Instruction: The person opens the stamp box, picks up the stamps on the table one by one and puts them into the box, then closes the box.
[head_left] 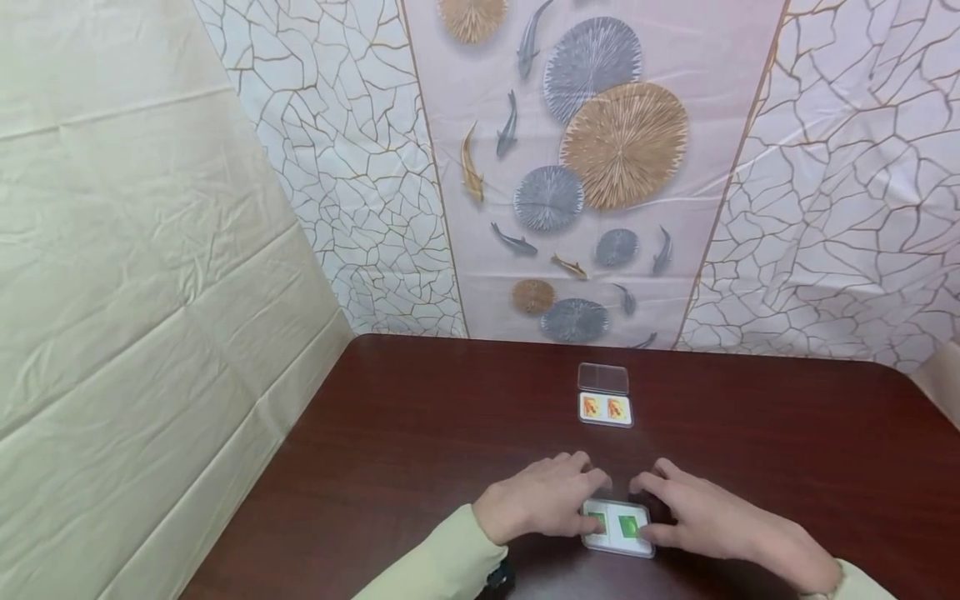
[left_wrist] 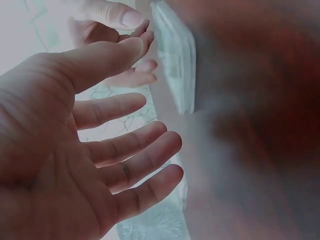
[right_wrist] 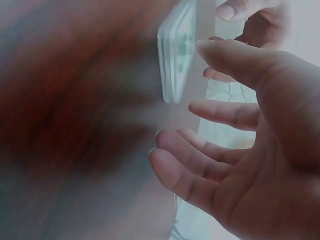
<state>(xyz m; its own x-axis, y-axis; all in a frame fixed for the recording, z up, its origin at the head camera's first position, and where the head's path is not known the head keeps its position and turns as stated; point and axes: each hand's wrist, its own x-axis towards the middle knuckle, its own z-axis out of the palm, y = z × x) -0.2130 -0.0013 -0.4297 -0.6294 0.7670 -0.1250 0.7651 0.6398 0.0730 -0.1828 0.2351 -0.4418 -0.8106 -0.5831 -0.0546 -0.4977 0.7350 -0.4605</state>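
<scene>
A flat clear case [head_left: 618, 544] with a white inside and two green pictures, perhaps stamps, lies on the table in front of the person in the head view. My left hand [head_left: 542, 498] hovers at its left side, the thumb over the left green picture. On the other side is my right hand [head_left: 708, 510], its thumb near the right green picture. Both wrist views show the left hand [left_wrist: 95, 145] and the right hand [right_wrist: 250, 135] with fingers spread and loosely bent, gripping nothing. Whether either thumb touches the case cannot be told.
Farther back on the dark brown table [head_left: 450, 408] lies a second case [head_left: 604, 422] holding two orange pictures, its clear lid [head_left: 603, 378] behind it. Patterned cloth [head_left: 360, 167] hangs at the table's back edge, and a cream cloth [head_left: 165, 275] along the left.
</scene>
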